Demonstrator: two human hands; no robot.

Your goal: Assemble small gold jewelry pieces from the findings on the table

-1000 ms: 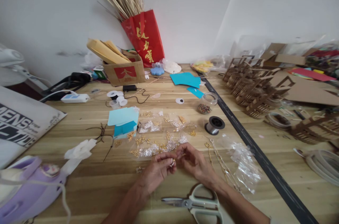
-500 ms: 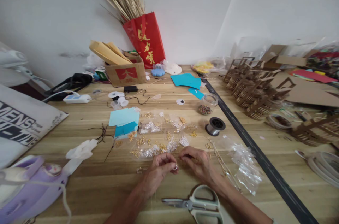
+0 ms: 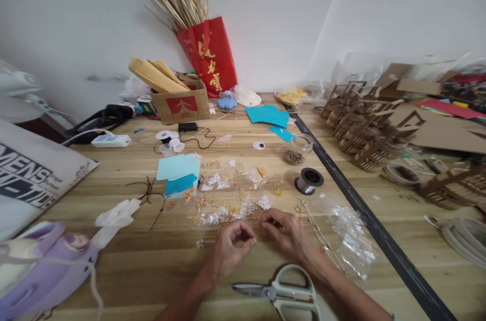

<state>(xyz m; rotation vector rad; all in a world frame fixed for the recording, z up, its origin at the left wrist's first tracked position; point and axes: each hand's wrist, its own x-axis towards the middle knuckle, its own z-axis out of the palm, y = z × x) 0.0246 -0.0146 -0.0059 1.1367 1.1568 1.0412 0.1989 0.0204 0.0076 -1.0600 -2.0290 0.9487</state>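
Note:
My left hand [image 3: 232, 246] is closed in a pinch, with a small silvery piece [image 3: 254, 241] at its fingertips. Opposite it, a short gap away, my right hand [image 3: 283, 231] curls with thumb and fingers pressed together; what it holds, if anything, is too small to make out. Just beyond both hands lie silver beads [image 3: 246, 208] and gold beads [image 3: 203, 202], loose or on clear bags. A small silvery piece [image 3: 200, 243] rests left of my left hand. Scissors [image 3: 273, 291] with pale handles lie slightly open below the hands.
Right of my right hand are a gold chain [image 3: 314, 225], clear plastic bags [image 3: 353, 242] and a wire spool [image 3: 309, 181]. A jar of beads [image 3: 295, 156] stands farther back. Blue cards [image 3: 178, 169] lie at left, near a purple iron [image 3: 49, 265]. Brown woven baskets [image 3: 364, 128] fill the right.
My right hand has shifted slightly right, widening the gap between the hands a little. My left hand's grip has turned slightly, and less of the silvery piece shows.

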